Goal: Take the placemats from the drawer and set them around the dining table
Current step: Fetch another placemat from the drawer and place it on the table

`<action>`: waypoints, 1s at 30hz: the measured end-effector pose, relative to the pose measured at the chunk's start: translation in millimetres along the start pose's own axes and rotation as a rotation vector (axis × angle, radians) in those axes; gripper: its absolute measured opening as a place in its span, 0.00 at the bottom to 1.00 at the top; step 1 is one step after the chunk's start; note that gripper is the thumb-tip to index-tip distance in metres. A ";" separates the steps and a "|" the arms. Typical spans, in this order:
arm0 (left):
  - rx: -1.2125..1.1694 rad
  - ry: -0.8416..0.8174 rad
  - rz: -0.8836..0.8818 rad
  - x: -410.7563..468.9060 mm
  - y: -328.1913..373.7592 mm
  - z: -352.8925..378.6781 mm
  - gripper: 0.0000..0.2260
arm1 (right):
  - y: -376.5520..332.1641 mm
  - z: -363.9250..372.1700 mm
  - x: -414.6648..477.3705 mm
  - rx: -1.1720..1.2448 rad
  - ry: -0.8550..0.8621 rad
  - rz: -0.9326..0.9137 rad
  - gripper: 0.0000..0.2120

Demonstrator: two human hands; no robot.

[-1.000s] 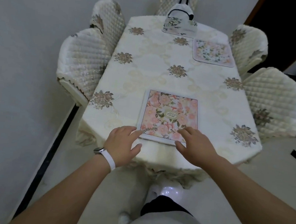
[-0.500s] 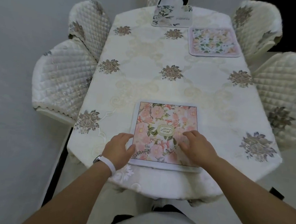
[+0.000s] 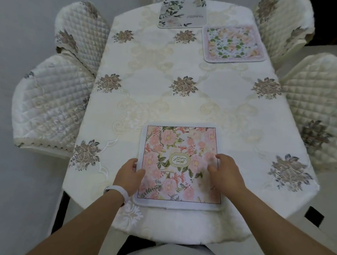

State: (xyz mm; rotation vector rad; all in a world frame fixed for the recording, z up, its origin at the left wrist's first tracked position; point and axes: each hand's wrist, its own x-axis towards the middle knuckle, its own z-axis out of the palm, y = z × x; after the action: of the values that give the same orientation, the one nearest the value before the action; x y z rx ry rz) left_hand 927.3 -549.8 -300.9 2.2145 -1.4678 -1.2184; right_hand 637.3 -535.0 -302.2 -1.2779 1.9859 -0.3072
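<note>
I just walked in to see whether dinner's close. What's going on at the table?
A person at the near end of the dining table is setting out placemats. The left hand holds the left edge of the pink floral placemat, and the right hand rests on its right side. The mat lies flat by the near edge. A second placemat lies at the far right, and what looks like a third lies at the far end.

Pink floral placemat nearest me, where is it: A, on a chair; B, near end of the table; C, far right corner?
B: the pink floral placemat lies at the near end of the table, left hand gripping its edge, right hand on it.
</note>
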 end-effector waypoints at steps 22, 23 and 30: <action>-0.259 0.091 -0.144 6.5 -1.7 -7.1 0.05 | -19.1 16.3 -3.3 0.456 0.032 0.218 0.13; -0.264 0.093 -0.144 5.4 -2.4 -8.4 0.05 | -20.5 16.3 -4.1 0.451 0.032 0.206 0.14; -0.279 0.124 -0.153 -8.4 -10.4 -19.5 0.06 | -28.9 23.9 -6.2 0.454 -0.010 0.141 0.17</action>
State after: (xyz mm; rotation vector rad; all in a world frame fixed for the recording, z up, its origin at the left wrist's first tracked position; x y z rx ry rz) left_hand 947.1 -542.6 -290.3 2.1970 -1.0285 -1.2214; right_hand 675.0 -538.9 -300.0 -0.8451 1.8467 -0.6382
